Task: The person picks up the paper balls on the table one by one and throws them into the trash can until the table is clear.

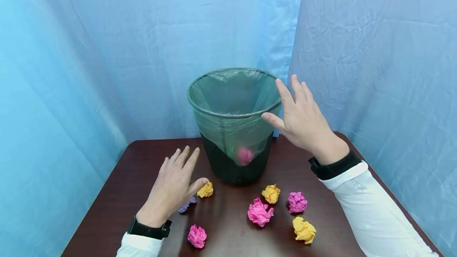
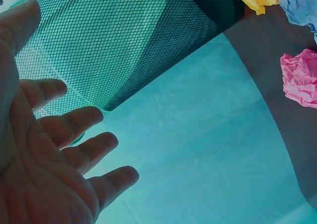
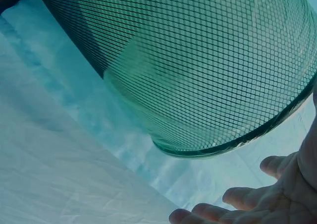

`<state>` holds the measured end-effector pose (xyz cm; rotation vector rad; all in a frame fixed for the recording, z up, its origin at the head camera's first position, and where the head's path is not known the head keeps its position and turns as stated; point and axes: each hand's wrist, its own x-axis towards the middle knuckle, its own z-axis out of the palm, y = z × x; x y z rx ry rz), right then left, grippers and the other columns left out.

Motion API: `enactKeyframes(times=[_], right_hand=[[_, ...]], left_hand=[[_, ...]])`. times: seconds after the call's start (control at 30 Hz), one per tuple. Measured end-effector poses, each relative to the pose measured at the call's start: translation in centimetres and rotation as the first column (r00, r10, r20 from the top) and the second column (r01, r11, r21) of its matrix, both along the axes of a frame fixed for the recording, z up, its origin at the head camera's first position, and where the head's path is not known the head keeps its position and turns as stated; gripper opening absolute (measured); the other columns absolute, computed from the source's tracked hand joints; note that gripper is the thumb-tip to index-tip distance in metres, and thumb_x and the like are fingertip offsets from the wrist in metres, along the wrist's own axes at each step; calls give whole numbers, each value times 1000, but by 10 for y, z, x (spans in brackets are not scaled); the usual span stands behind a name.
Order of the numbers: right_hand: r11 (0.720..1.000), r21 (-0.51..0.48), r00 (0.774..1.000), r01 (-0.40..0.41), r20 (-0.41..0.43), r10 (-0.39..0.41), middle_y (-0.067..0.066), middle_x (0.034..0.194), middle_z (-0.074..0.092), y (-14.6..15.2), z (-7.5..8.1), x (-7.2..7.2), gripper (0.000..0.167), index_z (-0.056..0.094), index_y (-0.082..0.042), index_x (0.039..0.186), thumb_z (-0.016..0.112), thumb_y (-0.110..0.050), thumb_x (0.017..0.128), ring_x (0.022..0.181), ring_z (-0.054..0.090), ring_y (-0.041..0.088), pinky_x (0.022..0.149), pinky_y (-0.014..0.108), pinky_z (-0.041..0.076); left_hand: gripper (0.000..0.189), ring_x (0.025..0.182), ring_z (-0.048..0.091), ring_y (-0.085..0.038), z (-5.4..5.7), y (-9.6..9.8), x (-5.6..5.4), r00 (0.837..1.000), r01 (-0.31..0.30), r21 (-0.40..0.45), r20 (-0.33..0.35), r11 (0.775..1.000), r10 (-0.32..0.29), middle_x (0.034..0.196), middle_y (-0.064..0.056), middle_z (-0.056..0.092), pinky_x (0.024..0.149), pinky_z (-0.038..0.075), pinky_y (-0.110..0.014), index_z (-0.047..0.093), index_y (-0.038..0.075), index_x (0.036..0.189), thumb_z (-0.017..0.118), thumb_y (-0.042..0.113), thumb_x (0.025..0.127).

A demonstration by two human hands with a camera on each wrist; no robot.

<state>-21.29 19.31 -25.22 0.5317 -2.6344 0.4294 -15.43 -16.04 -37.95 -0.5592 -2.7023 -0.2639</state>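
Observation:
A dark mesh wastebasket (image 1: 214, 158) lined with a green plastic bag (image 1: 221, 130) stands upright on the table. Through the mesh a pink crumpled paper ball (image 1: 244, 156) shows inside the bag. My right hand (image 1: 303, 124), its fingers spread, is at the right side of the basket's rim and holds nothing; whether it touches the rim I cannot tell. My left hand (image 1: 175, 185) hovers with straight fingers left of the basket, nearest a yellow paper ball (image 1: 205, 190) and a blue-purple paper ball (image 1: 187, 205), which it partly hides in the head view.
Before the basket lie a pink paper ball (image 1: 197, 236), a larger pink one (image 1: 260, 212), a yellow one (image 1: 271, 194), a magenta one (image 1: 297, 202) and another yellow one (image 1: 304, 230). Light blue curtains (image 1: 143, 50) surround the dark brown table (image 1: 143, 158).

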Motion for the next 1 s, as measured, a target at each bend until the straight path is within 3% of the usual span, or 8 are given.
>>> enactKeyframes(times=[0.17,0.43,1.0], right_hand=[[1000,1,1000,21,-14,-21,28,172,5,5,-11,4,96,8,-14,169,60,-58,101,156,9,56,122,71,19],[999,33,995,29,-101,-26,36,167,17,14,-34,9,100,11,-6,168,67,-53,99,154,17,58,121,70,24],[991,60,993,117,-18,-116,38,165,22,28,-94,22,99,22,-3,165,66,-58,97,147,23,65,114,76,29]], left_hand=[[86,146,43,-49,-1,-1,1,1000,-8,0,-8,1000,8,158,-24,47,112,37,-73,44,11,159,72,57,93],[85,146,44,-49,-5,-4,5,1000,-26,2,-5,1000,26,158,-24,47,112,36,-73,44,10,159,72,56,94],[82,144,46,-49,-17,-15,8,998,-62,4,17,998,62,156,-25,49,110,38,-74,46,9,158,74,53,94]])
